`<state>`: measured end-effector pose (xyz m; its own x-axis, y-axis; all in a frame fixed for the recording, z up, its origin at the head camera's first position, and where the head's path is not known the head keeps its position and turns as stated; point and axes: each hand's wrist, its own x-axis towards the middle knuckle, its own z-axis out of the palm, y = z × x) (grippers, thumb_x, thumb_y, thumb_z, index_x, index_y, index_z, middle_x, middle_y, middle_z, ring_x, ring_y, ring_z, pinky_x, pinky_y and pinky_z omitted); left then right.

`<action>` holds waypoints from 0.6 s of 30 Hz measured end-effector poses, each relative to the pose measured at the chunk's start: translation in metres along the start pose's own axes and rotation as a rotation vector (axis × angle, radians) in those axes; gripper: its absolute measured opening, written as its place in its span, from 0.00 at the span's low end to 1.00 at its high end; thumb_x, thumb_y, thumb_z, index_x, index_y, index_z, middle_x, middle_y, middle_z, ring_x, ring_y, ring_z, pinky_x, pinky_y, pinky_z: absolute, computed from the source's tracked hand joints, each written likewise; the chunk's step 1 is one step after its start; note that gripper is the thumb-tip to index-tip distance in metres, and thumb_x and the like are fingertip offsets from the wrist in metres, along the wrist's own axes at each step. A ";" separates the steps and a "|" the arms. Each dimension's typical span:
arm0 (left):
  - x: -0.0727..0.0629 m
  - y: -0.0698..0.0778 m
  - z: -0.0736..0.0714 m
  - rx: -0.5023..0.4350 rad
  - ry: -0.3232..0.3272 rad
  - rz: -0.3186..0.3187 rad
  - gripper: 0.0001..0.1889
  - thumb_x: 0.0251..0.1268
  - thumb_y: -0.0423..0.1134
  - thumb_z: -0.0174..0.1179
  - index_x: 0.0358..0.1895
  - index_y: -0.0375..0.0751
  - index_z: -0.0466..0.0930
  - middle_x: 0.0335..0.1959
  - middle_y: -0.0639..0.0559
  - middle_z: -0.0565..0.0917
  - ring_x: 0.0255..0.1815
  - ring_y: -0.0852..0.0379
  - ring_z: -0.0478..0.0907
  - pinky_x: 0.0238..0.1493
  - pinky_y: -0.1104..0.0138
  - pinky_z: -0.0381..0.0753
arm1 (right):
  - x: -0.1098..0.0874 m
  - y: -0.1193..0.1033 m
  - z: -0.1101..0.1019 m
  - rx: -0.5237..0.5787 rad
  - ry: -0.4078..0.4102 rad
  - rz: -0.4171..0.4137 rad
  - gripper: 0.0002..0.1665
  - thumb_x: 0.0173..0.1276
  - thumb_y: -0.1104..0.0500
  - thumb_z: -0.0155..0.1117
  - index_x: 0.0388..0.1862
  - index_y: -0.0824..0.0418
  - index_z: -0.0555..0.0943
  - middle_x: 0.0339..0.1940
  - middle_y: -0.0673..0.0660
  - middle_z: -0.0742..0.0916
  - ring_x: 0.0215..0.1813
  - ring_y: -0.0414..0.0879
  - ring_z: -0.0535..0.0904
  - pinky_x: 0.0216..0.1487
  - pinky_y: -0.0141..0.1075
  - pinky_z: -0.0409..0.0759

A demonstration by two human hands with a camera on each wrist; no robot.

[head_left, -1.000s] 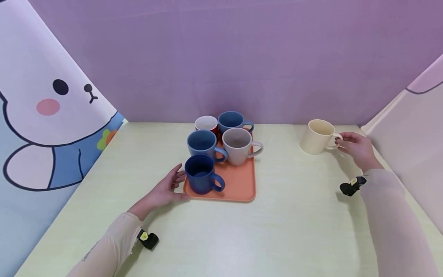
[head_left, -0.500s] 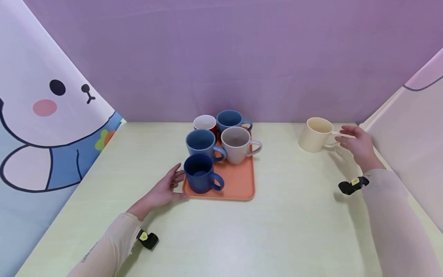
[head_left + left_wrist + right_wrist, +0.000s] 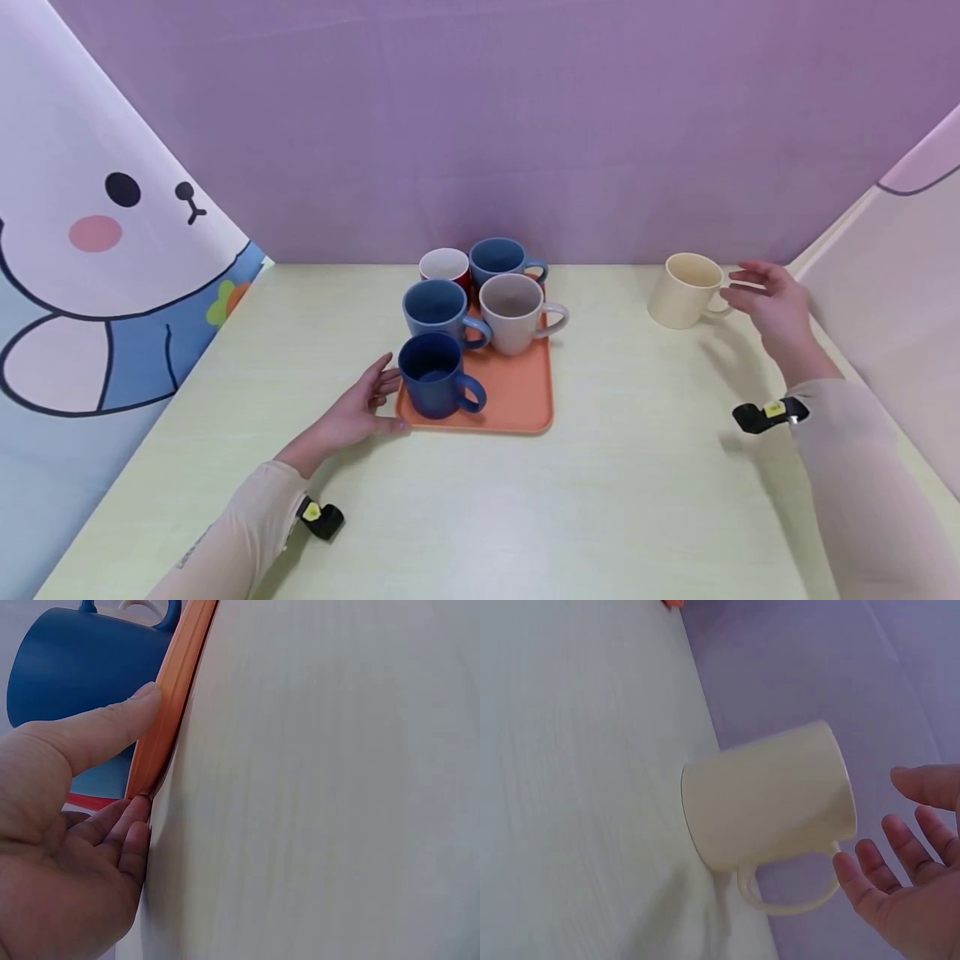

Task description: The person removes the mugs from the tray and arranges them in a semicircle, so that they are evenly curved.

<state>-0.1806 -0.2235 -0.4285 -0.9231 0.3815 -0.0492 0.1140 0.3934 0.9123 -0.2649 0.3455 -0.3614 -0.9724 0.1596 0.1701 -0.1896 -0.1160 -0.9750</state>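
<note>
At the front left corner of an orange tray (image 3: 517, 400), my left hand (image 3: 358, 412) has its thumb on the front rim and its fingers at the left edge, holding the corner between them. A dark blue mug (image 3: 431, 379) stands on the tray beside those fingers. On the table to the right, a cream mug (image 3: 772, 799) stands upright with its handle toward my right hand (image 3: 776, 308). That hand hovers just off the mug, thumb and fingers apart, with nothing between them. In the right wrist view, the fingertips are close to the handle (image 3: 791, 907).
Also on the tray are a grey-white mug (image 3: 510, 321), a lighter blue mug (image 3: 433, 308), another blue mug (image 3: 497, 257) at the back and a red mug with a white inside (image 3: 446, 265). A purple cloth backdrop (image 3: 480, 125) rises behind the table.
My right hand has let go of the cream mug's handle, spread its fingers and risen slightly. My left hand and the tray stay as they were.
</note>
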 end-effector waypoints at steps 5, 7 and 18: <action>0.000 -0.001 0.000 -0.001 -0.003 0.000 0.56 0.56 0.27 0.71 0.78 0.28 0.36 0.74 0.27 0.59 0.72 0.32 0.61 0.69 0.40 0.58 | -0.007 -0.003 0.015 -0.057 -0.039 -0.047 0.24 0.63 0.79 0.62 0.46 0.51 0.78 0.38 0.42 0.85 0.44 0.33 0.80 0.41 0.20 0.78; 0.001 -0.001 0.000 0.003 -0.004 -0.005 0.56 0.56 0.27 0.71 0.78 0.28 0.36 0.74 0.27 0.59 0.72 0.32 0.61 0.69 0.40 0.58 | -0.009 -0.005 0.022 -0.090 -0.051 -0.055 0.25 0.63 0.79 0.62 0.47 0.51 0.78 0.39 0.41 0.85 0.45 0.33 0.80 0.42 0.19 0.77; 0.002 -0.004 -0.001 -0.001 -0.003 -0.006 0.57 0.56 0.28 0.72 0.78 0.28 0.36 0.75 0.28 0.59 0.73 0.32 0.60 0.69 0.40 0.57 | -0.022 -0.005 0.061 -0.137 -0.164 -0.131 0.27 0.62 0.80 0.62 0.50 0.52 0.79 0.43 0.46 0.85 0.47 0.37 0.81 0.45 0.21 0.78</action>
<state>-0.1830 -0.2251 -0.4315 -0.9227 0.3814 -0.0561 0.1079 0.3952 0.9122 -0.2503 0.2832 -0.3517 -0.9520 0.0020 0.3061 -0.3059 0.0307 -0.9516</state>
